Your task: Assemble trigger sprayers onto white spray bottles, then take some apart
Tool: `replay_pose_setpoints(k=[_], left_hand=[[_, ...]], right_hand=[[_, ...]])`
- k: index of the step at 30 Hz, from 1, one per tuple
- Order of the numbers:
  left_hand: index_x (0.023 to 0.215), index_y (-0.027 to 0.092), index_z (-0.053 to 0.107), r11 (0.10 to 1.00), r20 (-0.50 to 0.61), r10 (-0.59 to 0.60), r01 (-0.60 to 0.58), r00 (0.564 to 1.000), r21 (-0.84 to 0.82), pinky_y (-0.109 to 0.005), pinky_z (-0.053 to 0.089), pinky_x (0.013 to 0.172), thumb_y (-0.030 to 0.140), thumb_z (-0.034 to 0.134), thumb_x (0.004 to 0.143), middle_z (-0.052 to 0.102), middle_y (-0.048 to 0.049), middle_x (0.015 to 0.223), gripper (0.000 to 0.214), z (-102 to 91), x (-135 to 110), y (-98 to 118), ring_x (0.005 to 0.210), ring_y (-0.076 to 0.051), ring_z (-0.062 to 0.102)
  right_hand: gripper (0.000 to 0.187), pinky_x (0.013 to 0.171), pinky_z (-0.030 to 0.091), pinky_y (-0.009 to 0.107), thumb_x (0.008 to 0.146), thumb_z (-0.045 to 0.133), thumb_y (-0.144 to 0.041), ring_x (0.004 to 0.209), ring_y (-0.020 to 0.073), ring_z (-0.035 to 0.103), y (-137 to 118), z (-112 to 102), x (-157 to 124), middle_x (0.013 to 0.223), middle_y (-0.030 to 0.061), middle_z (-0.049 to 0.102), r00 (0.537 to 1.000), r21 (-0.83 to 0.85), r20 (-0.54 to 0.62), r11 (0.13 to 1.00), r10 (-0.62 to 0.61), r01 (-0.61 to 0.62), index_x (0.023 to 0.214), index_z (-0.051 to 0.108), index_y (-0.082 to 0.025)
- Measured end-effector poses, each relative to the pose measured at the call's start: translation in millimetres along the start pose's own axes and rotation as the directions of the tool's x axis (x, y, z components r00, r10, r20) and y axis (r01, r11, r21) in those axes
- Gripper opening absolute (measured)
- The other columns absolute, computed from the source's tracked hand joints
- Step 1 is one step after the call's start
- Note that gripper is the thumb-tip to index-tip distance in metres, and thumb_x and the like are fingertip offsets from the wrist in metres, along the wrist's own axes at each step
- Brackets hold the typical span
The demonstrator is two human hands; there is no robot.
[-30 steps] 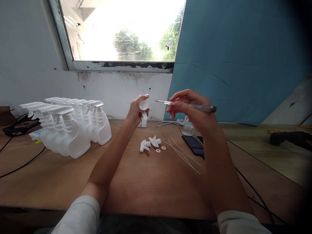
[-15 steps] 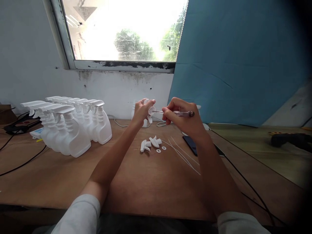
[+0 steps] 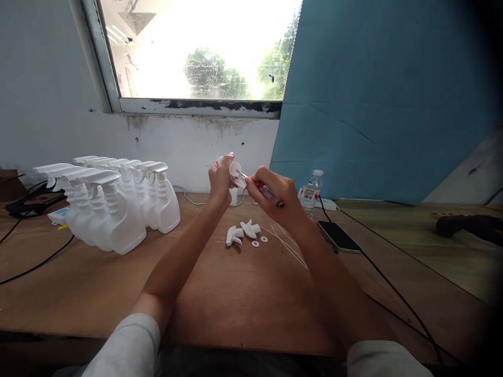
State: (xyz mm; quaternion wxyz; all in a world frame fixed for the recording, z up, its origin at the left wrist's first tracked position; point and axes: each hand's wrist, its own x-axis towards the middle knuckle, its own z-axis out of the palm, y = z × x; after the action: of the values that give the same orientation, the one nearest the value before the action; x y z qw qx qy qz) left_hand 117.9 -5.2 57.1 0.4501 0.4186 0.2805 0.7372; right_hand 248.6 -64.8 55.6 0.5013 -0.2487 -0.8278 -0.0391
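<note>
My left hand (image 3: 220, 180) is closed around a white trigger spray head (image 3: 235, 168), its round open end turned toward me. In my right hand (image 3: 275, 189) is a screwdriver (image 3: 269, 195) with a see-through handle, its thin metal shaft reaching into that round end. How far the tip goes in cannot be made out. Below the hands, two more white spray heads (image 3: 234, 235) lie on the wooden table (image 3: 228, 293). Beside them are two small white ring washers (image 3: 255, 244) and several thin white tubes (image 3: 288, 243).
Several white spray bottles (image 3: 123, 220) with heads on stand in rows at the left. On the right are a clear water bottle (image 3: 312, 192), a phone (image 3: 339, 236) and a black cable (image 3: 396, 283). A window (image 3: 204, 57) and a blue curtain (image 3: 377, 94) are behind.
Both hands have shifted left, with the spray head tilted up more. The screwdriver now slants down to the right instead of lying nearly level, and the water bottle and phone have come into fuller view.
</note>
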Motion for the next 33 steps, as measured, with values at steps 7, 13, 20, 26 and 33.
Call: replay_pose_setpoints(k=[7, 13, 20, 26, 33], left_hand=[[0.068, 0.021, 0.04, 0.996, 0.044, -0.074, 0.077, 0.996, -0.053, -0.019, 0.031, 0.039, 0.041, 0.063, 0.078, 0.044, 0.0063, 0.049, 0.032, -2.7, 5, -1, 0.039, -0.007, 0.045], [0.071, 0.021, 0.042, 0.999, -0.021, 0.024, -0.025, 0.999, -0.044, -0.02, 0.028, 0.038, 0.042, 0.07, 0.073, 0.045, 0.0068, 0.05, 0.036, -1.6, 4, 1, 0.038, -0.007, 0.043], [0.071, 0.02, 0.042, 0.998, 0.004, 0.025, -0.025, 1.0, -0.064, -0.02, 0.028, 0.039, 0.044, 0.067, 0.075, 0.045, 0.0066, 0.05, 0.035, 0.1, 1, -1, 0.039, -0.006, 0.043], [0.071, 0.019, 0.046, 0.999, 0.104, -0.008, 0.013, 0.995, -0.05, -0.02, 0.029, 0.038, 0.037, 0.069, 0.071, 0.046, 0.0066, 0.053, 0.029, -4.3, 2, 8, 0.04, -0.007, 0.047], [0.06, 0.019, 0.043, 0.975, 0.303, -0.219, 0.223, 0.927, 0.02, -0.02, 0.024, 0.033, 0.039, 0.065, 0.075, 0.043, 0.0057, 0.046, 0.033, -5.2, 5, 12, 0.032, -0.006, 0.039]], right_hand=[[0.022, 0.057, 0.035, 0.027, 0.097, 0.048, -0.028, 0.06, 0.0102, 0.043, 9, 3, 0, 0.072, 0.0004, 0.053, 0.998, 0.024, -0.021, 0.998, -0.059, 0.06, 0.077, 0.043, -0.021], [0.016, 0.057, 0.036, 0.026, 0.094, 0.049, -0.018, 0.061, 0.0096, 0.044, 12, 1, 2, 0.073, 0.0002, 0.051, 0.972, -0.099, 0.041, 0.967, -0.23, 0.233, 0.081, 0.041, -0.02], [0.014, 0.057, 0.038, 0.025, 0.093, 0.054, -0.02, 0.061, 0.0091, 0.048, 11, 1, 0, 0.073, -0.0005, 0.055, 0.993, 0.03, -0.049, 0.993, -0.111, 0.112, 0.081, 0.048, -0.02], [0.015, 0.061, 0.046, 0.027, 0.091, 0.061, -0.025, 0.068, 0.0114, 0.059, 13, 1, -1, 0.081, 0.0013, 0.063, 0.995, 0.252, -0.088, 0.967, 0.047, -0.023, 0.08, 0.053, -0.02], [0.021, 0.064, 0.05, 0.029, 0.088, 0.064, -0.028, 0.064, 0.0117, 0.06, 15, -7, 2, 0.075, -0.0001, 0.065, 0.992, 0.49, -0.026, 0.866, 0.127, -0.098, 0.074, 0.051, -0.02]])
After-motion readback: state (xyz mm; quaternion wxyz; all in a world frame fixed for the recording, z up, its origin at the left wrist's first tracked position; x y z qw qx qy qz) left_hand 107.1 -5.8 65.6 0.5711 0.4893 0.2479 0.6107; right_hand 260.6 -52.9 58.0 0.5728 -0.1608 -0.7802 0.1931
